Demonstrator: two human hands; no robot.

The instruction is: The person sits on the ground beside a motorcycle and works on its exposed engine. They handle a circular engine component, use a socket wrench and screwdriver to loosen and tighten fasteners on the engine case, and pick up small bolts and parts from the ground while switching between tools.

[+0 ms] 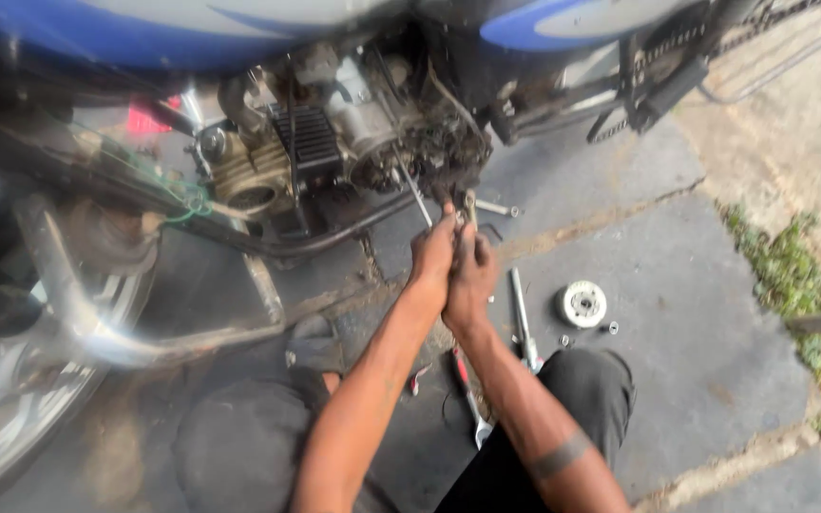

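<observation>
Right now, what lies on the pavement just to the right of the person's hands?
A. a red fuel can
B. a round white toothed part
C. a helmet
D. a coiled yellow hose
B: a round white part lies on the grey pavement, right of the left hand and right hand, which meet below the motorcycle engine.

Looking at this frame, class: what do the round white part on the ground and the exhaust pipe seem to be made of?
Round white part: probably pale metal or plastic, matt; too small to tell. Exhaust pipe: metal, likely chromed, judging by its bright mirror-like sheen.
</observation>
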